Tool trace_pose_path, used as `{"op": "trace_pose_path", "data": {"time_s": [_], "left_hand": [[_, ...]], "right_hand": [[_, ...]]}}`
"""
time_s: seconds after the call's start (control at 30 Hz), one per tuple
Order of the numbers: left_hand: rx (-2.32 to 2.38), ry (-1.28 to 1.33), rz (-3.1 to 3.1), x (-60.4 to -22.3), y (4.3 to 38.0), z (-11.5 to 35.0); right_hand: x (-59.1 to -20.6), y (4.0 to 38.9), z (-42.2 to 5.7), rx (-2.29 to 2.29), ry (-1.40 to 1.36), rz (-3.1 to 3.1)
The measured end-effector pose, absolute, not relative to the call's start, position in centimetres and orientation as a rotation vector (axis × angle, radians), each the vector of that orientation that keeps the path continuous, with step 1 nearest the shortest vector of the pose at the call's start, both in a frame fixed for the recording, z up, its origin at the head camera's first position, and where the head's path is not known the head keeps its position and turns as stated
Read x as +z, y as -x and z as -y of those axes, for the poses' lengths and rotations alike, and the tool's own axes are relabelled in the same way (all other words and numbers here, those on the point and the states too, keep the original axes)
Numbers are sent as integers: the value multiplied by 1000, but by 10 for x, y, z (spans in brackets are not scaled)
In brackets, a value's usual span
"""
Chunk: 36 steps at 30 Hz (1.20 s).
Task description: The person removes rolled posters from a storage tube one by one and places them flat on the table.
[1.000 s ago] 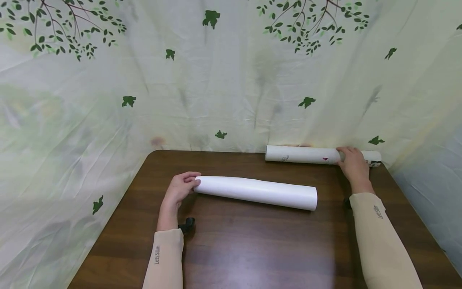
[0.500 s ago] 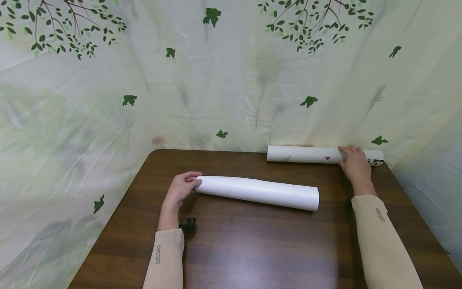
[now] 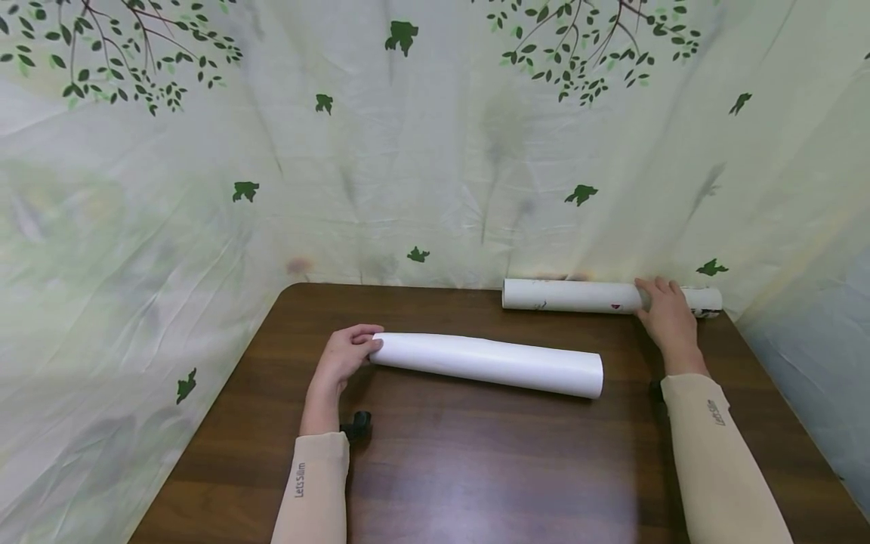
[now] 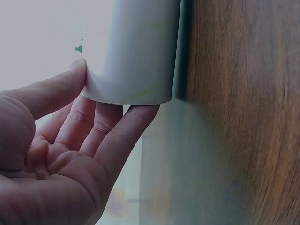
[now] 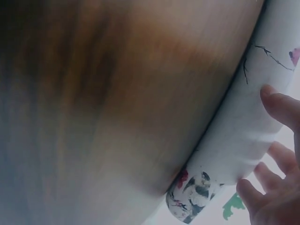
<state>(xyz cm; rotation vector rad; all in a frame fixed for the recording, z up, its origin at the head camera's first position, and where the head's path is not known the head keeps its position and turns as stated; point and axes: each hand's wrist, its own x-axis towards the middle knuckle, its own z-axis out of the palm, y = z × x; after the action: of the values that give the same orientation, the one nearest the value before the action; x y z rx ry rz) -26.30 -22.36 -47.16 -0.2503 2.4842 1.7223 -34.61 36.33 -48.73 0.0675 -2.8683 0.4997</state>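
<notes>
A plain white paper roll (image 3: 489,363) lies at a slight slant across the middle of the table. My left hand (image 3: 343,351) holds its left end, thumb on one side and fingers at the rim; the left wrist view shows this end of the roll close up. Along the back edge lies a second white roll (image 3: 567,295), with small printed marks and a dark floral print at its right end. Near that end my right hand (image 3: 666,317) grips it, thumb (image 5: 279,105) on the near side and fingers (image 5: 265,178) over the other side.
Both rolls lie on a dark brown wooden table (image 3: 489,468). Right behind its back edge hangs a pale curtain (image 3: 442,166) printed with leaves and branches. A black wrist strap mount (image 3: 356,425) sits at the left wrist.
The printed roll has turned slightly and shifted a little toward me under my right hand. My left hand and the plain roll are nearly still.
</notes>
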Motion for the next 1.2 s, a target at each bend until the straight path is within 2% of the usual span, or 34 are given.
{"op": "trace_pose_path", "data": {"time_s": [0.57, 0.8, 1.2], "left_hand": [[1721, 232, -2472, -472, 263, 219], [1726, 232, -2457, -470, 265, 218], [1730, 240, -2454, -468, 264, 214]], "right_hand": [[-484, 335, -367, 479, -57, 2883], [-467, 327, -363, 549, -36, 2886], [-432, 281, -321, 891, -50, 2700]]}}
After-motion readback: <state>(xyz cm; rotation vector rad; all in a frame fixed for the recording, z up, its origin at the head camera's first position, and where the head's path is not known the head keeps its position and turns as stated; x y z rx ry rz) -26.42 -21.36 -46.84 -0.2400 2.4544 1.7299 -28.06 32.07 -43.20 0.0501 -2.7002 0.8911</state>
